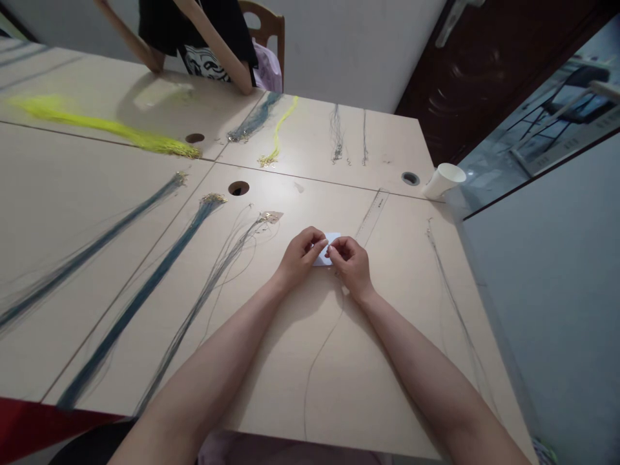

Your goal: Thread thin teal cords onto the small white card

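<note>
Near the middle of the table, my left hand [304, 256] and my right hand [349, 259] meet fingertip to fingertip, both pinched closed. Whatever lies between the fingers is too small to make out. Under the fingertips is a small white card [332, 237]. A thin line [317, 356] runs from below my right hand toward the front table edge. Behind my right hand, a clear ruler [372, 216] lies at a slant. To the left of my left hand, a bundle of thin grey lines [213, 278] ends in small gold-coloured pieces.
Blue-grey bundles [145, 284] lie on the left, with a yellow bundle [116, 129] farther back. A white cup [443, 181] stands at the back right, beside a cable hole [410, 179]. Thin strands [453, 294] lie on the right. A person [203, 45] sits across the table [271, 387].
</note>
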Tool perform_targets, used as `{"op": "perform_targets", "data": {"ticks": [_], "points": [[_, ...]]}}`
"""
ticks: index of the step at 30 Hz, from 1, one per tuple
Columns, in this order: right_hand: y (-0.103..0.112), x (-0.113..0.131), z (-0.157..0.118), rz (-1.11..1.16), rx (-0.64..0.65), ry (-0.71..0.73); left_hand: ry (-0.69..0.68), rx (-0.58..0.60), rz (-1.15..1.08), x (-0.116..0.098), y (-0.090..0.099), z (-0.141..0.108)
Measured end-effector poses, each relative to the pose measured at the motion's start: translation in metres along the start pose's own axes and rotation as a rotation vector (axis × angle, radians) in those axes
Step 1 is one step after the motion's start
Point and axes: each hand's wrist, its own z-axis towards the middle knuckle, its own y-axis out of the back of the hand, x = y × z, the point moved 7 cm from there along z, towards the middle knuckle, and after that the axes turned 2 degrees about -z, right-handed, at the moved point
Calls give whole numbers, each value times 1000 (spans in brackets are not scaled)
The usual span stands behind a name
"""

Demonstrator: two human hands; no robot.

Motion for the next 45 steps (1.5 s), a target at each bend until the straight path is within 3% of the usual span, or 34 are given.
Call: {"op": "perform_targets", "data": {"ticks": [45], "points": [[0,0,0,-27,5,1,20,9,12,2,-1,0]]}}
